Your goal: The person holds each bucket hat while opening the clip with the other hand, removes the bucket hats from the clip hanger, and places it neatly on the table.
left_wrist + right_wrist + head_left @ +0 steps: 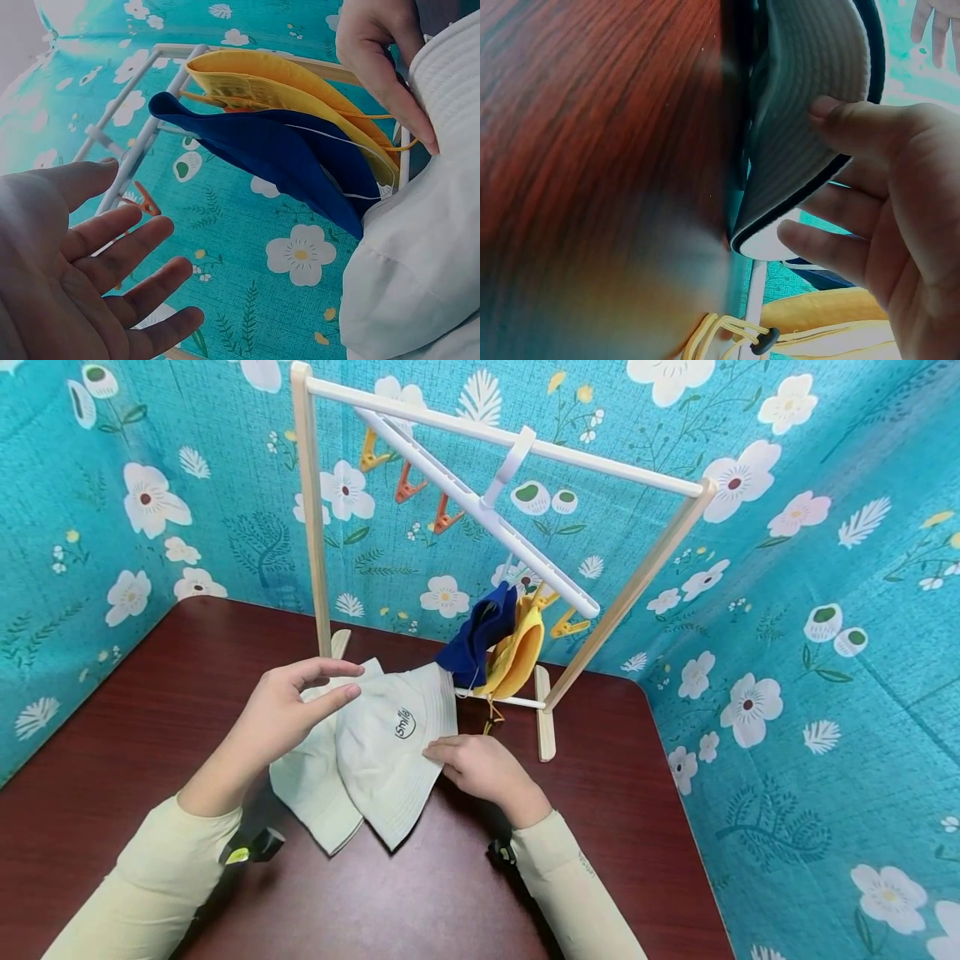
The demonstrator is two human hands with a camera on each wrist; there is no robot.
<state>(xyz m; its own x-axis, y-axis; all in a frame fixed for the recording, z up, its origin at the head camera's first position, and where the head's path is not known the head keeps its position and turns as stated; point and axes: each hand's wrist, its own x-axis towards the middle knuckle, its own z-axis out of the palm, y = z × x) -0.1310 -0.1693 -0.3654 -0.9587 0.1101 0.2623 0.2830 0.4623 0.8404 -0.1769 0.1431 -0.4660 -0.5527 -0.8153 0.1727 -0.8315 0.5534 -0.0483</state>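
A white bucket hat (375, 743) with a small "Smile" print lies folded flat on the table, partly over another pale hat (311, 785) at its left. My right hand (483, 768) pinches its brim (802, 142) at the right side, thumb on one face and fingers on the other. Above the left side of the hats hovers my left hand (288, 706), holding nothing, its fingers spread in the left wrist view. Just beyond the white hat, a blue hat (480, 631) and a yellow hat (517, 647) hang side by side from the hanger.
A white clip hanger (487, 514) hangs slantwise from the bar of a wooden rack (626, 602). Orange and yellow clips (442, 514) dangle from it. The yellow hat's cord (727, 326) trails down beside the dark red table (600, 827). Flowered blue cloth (750, 610) surrounds the table.
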